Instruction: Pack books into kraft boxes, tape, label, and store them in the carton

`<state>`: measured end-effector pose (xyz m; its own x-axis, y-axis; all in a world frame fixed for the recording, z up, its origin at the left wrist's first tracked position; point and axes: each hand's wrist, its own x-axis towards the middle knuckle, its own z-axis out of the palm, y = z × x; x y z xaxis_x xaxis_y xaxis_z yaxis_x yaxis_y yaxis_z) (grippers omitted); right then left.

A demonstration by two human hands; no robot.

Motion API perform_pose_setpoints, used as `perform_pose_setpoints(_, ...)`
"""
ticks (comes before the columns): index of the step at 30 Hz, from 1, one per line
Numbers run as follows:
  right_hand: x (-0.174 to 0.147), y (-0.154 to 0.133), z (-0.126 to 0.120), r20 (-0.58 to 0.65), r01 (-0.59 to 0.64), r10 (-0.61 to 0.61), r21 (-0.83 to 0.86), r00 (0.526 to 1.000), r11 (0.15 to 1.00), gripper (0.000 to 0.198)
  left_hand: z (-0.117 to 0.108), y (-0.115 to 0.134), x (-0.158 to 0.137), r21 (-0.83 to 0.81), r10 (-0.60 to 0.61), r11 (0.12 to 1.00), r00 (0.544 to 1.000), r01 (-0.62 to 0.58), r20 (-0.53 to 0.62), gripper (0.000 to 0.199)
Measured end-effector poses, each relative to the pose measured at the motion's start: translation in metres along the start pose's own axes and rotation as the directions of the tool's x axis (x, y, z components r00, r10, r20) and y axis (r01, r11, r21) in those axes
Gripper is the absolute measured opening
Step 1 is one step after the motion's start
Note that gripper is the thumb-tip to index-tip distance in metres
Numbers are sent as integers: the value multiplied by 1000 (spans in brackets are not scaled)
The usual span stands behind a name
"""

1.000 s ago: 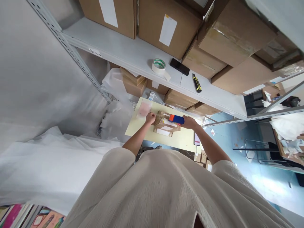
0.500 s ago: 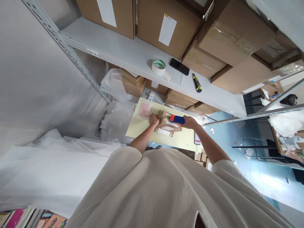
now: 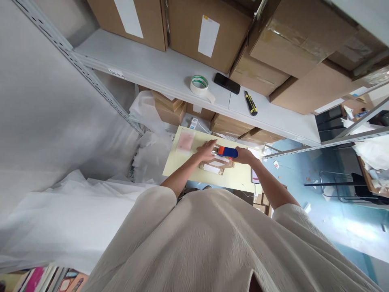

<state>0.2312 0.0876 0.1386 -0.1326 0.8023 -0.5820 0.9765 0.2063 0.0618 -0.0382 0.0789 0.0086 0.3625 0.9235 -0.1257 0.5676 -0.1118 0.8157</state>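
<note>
My right hand (image 3: 244, 155) is wrapped round a tape gun (image 3: 228, 152) with a blue body and an orange-red part near its front. The tape gun lies over small taped cardboard boxes (image 3: 227, 165) with white labels. My left hand (image 3: 207, 150) rests with fingers stretched out on the left end of the rear box, just left of the tape gun's front. It covers much of that box. Beneath everything is a pale yellow tabletop (image 3: 173, 164).
Behind the table a grey shelf (image 3: 146, 61) carries a tape roll (image 3: 199, 84), a black phone (image 3: 227, 83), a yellow-black box cutter (image 3: 251, 103) and large cartons (image 3: 209, 28). Another phone (image 3: 255, 176) lies at the table's right. White sheeting (image 3: 73, 215) fills the left side.
My left hand has moved right from the boxes' left end onto the rear box, its fingers now stretched out. The right hand keeps the tape gun in nearly the same place.
</note>
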Motion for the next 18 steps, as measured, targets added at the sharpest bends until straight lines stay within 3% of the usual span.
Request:
perform_pose_setpoints(4,-3,2,-2,7,25,-25,16,1000,1000,55,-2,-1,7,266,16,961,973,-80,232,118)
perform_pose_setpoints(8,-5,6,-4,-2,64,-64,34,998,997,52,-1,-8,8,360,-23,929,960,-82,277,114)
perform_pose_setpoints(18,-13,24,-5,18,138,-139,26,990,990,47,-2,-8,9,417,-70,906,946,-73,317,110)
